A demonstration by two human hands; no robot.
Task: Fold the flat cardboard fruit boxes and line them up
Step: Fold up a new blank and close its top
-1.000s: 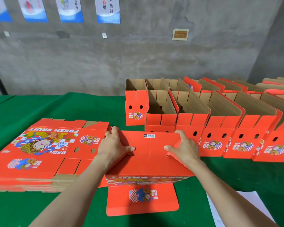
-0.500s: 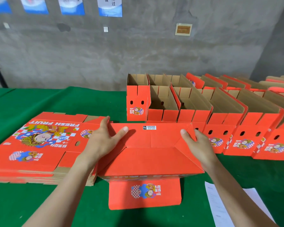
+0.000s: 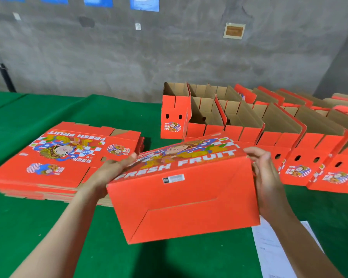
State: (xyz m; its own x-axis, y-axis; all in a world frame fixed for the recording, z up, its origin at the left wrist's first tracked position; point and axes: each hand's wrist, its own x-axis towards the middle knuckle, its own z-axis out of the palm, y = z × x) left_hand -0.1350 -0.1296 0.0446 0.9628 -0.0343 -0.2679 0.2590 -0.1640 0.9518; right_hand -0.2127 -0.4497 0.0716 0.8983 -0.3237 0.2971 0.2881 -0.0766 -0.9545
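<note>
Left hand: my left hand (image 3: pixel 111 174) grips the left end of the box, thumb laid over the printed face; the other fingers are hidden behind the board.
Right hand: my right hand (image 3: pixel 266 177) grips the right end, fingers hooked over the upper right corner. It is somewhat blurred, so I cannot read the exact finger placement.
Box: the box (image 3: pixel 185 199) is at centre frame between both hands. It is tilted, with the closed bottom and its barcode label turned toward me and the "FRESH FRUIT" side facing up and away. The shadow beneath suggests it is lifted off the table.
Step in hand: as I judge it, the bottom is closed and the box is formed; it is being turned to stand opening-up.
Next move calls for: rotating the bottom downward, carrying the box toward the right of the frame and setting it flush at the near left end of the row. A light hold is needed, since squeezing the ends could buckle the walls.
Row: the row of folded boxes (image 3: pixel 279 125) fills the right half, open tops up, packed side by side.
Stack: the stack of flat boxes (image 3: pixel 64 157) is at left of frame, just behind my left hand.
Table: the table (image 3: pixel 38 227) has a green cover; a sheet of paper (image 3: pixel 275 251) lies at lower right beneath my right forearm.
Background: a grey wall (image 3: pixel 129 57) runs across the top.
</note>
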